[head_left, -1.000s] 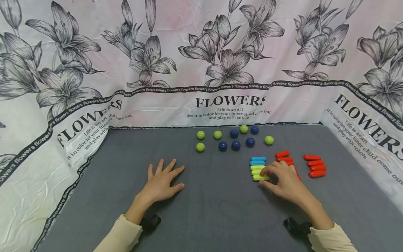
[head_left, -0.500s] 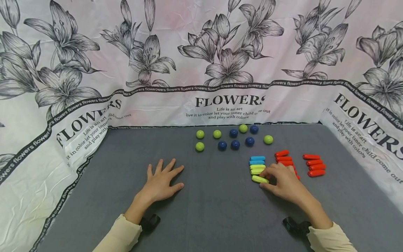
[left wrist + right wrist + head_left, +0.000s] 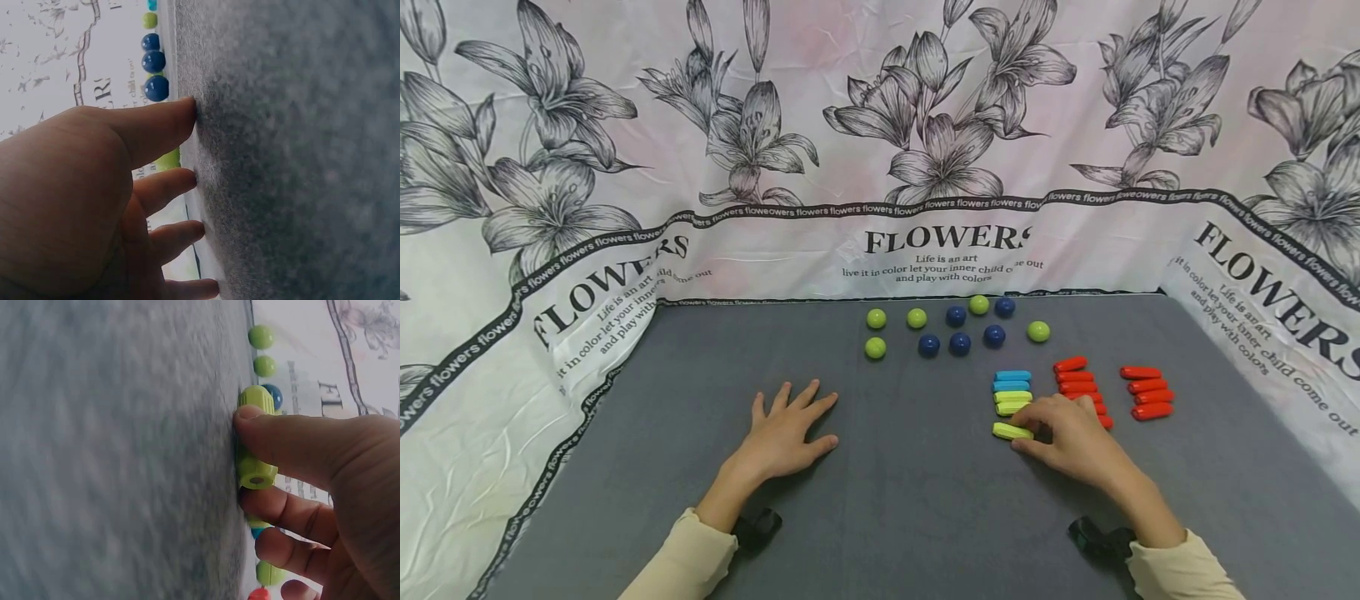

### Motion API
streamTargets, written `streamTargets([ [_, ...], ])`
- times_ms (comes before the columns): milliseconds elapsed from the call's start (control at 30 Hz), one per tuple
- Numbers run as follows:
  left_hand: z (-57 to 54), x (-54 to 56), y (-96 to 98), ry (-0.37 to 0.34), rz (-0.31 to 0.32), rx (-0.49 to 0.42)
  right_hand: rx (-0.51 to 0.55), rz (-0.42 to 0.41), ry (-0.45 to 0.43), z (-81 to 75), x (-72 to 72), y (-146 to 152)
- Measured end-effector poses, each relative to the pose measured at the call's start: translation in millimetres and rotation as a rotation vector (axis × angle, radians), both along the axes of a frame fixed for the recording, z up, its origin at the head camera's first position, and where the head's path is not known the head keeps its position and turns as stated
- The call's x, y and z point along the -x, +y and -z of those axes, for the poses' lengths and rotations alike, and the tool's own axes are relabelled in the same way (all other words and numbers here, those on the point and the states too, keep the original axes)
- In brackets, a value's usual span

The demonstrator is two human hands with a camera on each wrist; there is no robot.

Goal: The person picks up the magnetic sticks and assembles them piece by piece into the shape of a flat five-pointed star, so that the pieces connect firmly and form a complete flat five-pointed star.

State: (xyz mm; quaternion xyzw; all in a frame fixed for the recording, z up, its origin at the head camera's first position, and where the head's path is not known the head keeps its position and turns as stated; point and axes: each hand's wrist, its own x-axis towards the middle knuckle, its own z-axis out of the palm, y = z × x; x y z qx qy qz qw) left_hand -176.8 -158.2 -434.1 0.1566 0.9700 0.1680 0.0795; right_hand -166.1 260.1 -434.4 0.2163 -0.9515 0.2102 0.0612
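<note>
My right hand (image 3: 1075, 437) pinches a short yellow-green ribbed stick (image 3: 1006, 431) between thumb and fingers, low over or on the grey table. In the right wrist view the stick's near end (image 3: 256, 479) has a dark round centre, and the thumb covers its middle. Just beyond it lie two more yellow-green sticks (image 3: 1012, 403) and two blue sticks (image 3: 1012, 381), stacked in one column. My left hand (image 3: 782, 437) rests on the table with its fingers spread, holding nothing; the left wrist view shows its fingertips (image 3: 184, 112) touching the cloth.
Beside and behind my right hand lies a column of red sticks (image 3: 1075, 377), partly hidden by it. Another red column (image 3: 1150, 398) lies farther right. Green balls (image 3: 876, 348) and dark blue balls (image 3: 959, 343) sit along the back, before a flower-printed cloth (image 3: 940, 275).
My right hand has drawn the nearest yellow-green stick out of the column, towards me and slightly left. A gap now separates it from the others. The left hand has stayed put.
</note>
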Motion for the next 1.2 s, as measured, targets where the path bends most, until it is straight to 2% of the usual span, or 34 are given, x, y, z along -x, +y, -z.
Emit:
streamTargets([
  [333,0.6,-0.2,0.8,0.024,0.014,-0.016,-0.029,-0.065,0.021,-1.0,-2.6,-23],
  [667,-3.9,-0.3,5.1,0.044,0.036,-0.014,-0.035,-0.13,0.008,-0.7,5.5,-40],
  [900,-4.2,-1.8,10.5,0.03,0.076,-0.028,0.009,-0.184,-0.034,1.0,12.0,-62],
  [1200,-7.8,-9.6,22.5,0.026,0.16,-0.071,-0.003,-0.257,-0.036,2.2,16.1,-97],
])
